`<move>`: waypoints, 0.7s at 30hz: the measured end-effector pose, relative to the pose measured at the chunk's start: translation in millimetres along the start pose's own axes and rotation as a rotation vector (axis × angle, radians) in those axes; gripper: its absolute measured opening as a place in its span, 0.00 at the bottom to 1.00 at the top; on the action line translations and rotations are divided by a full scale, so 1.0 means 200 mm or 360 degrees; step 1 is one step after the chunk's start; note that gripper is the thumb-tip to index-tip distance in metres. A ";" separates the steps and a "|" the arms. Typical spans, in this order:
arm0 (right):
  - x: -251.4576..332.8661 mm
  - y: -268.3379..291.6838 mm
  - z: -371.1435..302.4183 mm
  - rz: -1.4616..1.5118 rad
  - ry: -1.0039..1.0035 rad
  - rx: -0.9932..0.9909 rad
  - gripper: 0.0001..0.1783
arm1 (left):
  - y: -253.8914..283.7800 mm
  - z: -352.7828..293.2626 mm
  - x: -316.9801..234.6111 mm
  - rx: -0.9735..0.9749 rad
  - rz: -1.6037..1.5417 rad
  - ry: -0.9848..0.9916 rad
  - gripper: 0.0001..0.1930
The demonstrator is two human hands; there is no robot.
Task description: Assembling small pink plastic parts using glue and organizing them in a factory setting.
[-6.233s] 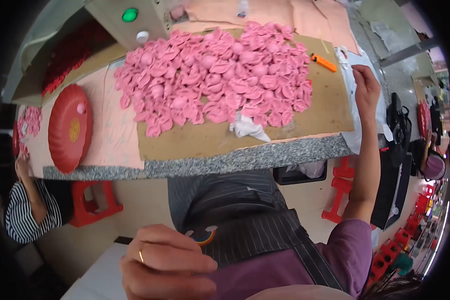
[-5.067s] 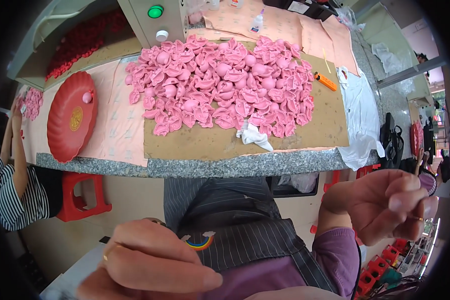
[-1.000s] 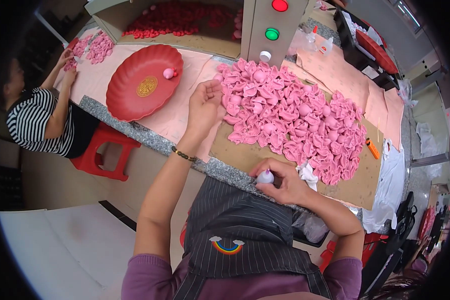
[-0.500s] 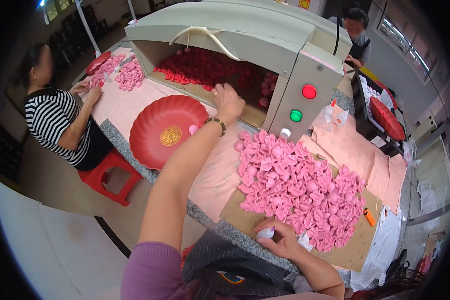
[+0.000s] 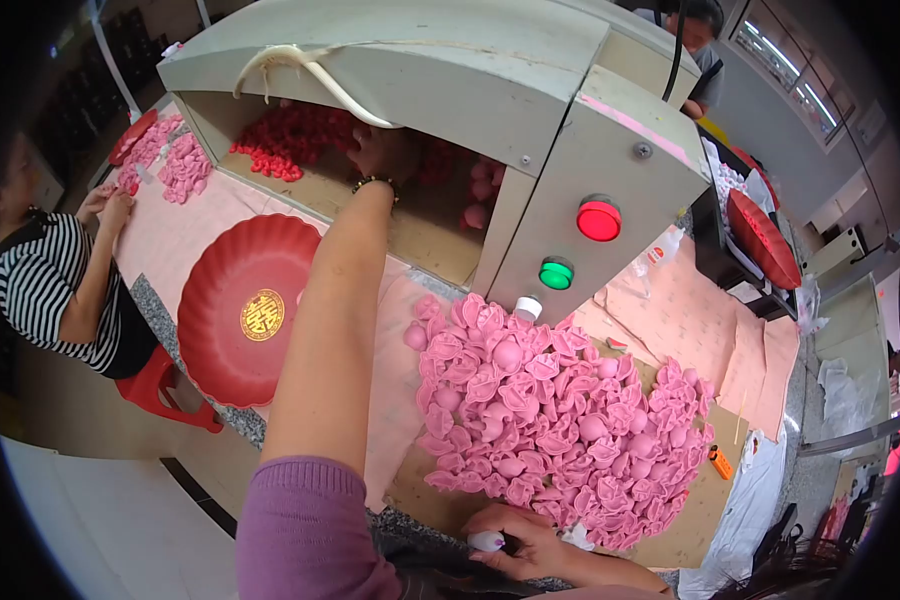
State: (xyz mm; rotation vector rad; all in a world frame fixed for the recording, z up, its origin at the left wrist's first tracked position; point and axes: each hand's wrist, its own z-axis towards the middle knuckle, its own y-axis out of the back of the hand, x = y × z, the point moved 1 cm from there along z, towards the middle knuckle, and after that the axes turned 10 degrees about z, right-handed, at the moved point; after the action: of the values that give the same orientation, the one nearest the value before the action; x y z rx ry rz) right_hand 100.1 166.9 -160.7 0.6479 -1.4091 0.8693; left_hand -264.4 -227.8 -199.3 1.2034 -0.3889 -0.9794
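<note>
My left hand (image 5: 382,152) reaches into the dark opening of a grey-green machine (image 5: 450,75), close to a heap of small red pieces (image 5: 280,140). Shadow hides its fingers, so I cannot tell if it grips one. A beaded bracelet (image 5: 375,186) circles that wrist. My right hand (image 5: 530,545), at the table's near edge, is closed around a small white squeeze bottle (image 5: 486,541) with a purplish tip. Just beyond it, many pink petal-shaped pieces and round pink balls form a pile (image 5: 560,420) on a brown board (image 5: 420,490).
A scalloped red dish (image 5: 210,330) sits left of my arm on pink cloth. The machine's side panel carries a red button (image 5: 599,218) and a green button (image 5: 557,273). An orange lighter (image 5: 720,462) lies right of the pile. One person (image 5: 60,270) works at left, another (image 5: 705,60) behind.
My left hand has moved from the machine's front edge deeper into the opening. My right hand still holds the bottle. The view has shifted closer to the machine.
</note>
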 end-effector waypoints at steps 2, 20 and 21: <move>-0.01 -0.01 0.02 0.0010 0.0068 0.0067 0.16 | -0.10 0.12 0.15 -0.0273 0.0046 -0.0356 0.29; -0.03 -0.02 -0.02 -0.0076 0.0097 -0.0007 0.15 | 0.10 0.12 0.14 -0.0973 -0.0126 -0.0774 0.21; -0.03 -0.01 -0.02 -0.0095 0.0072 -0.0050 0.15 | 0.20 0.04 0.05 -0.0805 0.0212 -0.0794 0.19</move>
State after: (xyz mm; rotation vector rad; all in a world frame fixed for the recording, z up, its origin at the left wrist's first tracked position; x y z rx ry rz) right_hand 104.6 168.8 -167.1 0.6395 -1.3536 0.8090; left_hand -247.5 -239.3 -162.5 0.4635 -0.5632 -1.1711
